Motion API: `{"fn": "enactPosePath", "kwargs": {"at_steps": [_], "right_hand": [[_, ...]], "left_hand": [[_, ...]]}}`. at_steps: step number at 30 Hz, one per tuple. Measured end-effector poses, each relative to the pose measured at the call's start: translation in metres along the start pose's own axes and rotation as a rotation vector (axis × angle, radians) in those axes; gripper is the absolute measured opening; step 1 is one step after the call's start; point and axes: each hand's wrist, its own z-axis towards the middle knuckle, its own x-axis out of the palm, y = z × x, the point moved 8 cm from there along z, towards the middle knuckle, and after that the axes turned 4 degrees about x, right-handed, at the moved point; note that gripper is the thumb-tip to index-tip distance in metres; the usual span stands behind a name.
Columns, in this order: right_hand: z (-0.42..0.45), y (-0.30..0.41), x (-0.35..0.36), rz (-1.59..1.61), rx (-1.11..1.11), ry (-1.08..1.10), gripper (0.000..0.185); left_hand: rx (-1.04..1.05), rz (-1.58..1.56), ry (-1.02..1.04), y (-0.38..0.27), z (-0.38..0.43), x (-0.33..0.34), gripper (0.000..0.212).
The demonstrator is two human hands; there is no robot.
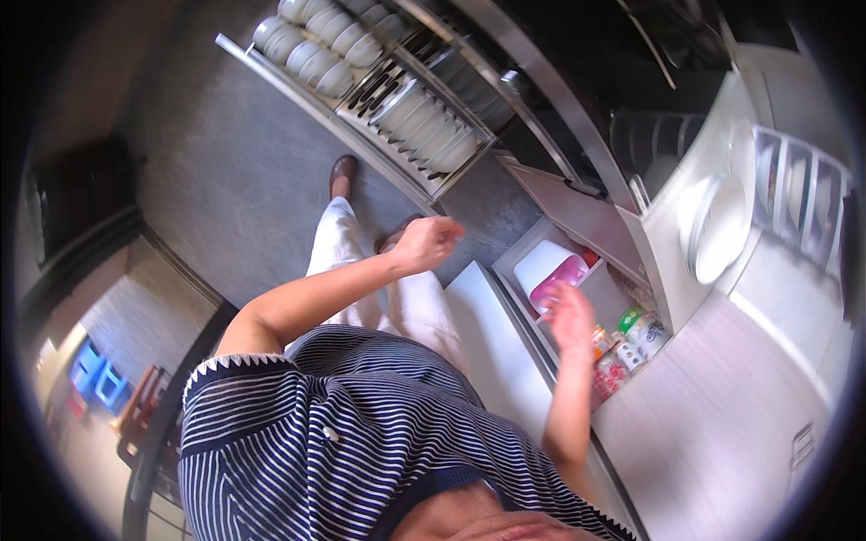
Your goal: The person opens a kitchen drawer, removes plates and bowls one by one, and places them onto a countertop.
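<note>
My left hand [426, 245] is raised in front of my legs, below the near corner of a pulled-out dish drawer [284, 78]. Its fingers are bent and blurred; whether they hold anything cannot be told. My right hand [570, 318] hovers over an open drawer with a white front [484, 311], fingers apart and blurred, with nothing visible in them. Close by its fingertips, a white container with a pink inside [544, 267] lies in that drawer. Several packages [612, 372] are beside my right forearm. The dish drawer holds white bowls [314, 57] and upright plates [426, 128] in wire racks.
A light countertop [710, 406] lies to the right, with a round white plate [720, 230] and a white slotted rack [798, 196]. An open panel [575, 209] stands beyond the white container. Blue plastic stools [98, 375] and a brown wooden chair [142, 406] are at the lower left.
</note>
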Motion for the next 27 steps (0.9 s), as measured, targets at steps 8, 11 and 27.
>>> {"fn": "enactPosePath", "kwargs": {"at_steps": [8, 11, 27], "right_hand": [[0.161, -0.014, 0.224, -0.694, 0.012, 0.166, 0.024], [0.232, -0.003, 0.266, -1.148, -0.327, 0.230, 0.020], [0.347, -0.081, 0.415, -2.722, -0.461, 0.333, 0.024]], "left_hand": [[-0.257, -0.181, -0.084, 0.116, -0.008, -0.037, 0.024], [-0.325, -0.346, -0.190, 0.145, 0.005, -0.023, 0.025], [-0.349, -0.899, -0.243, 0.183, 0.065, -0.043, 0.023]]}}
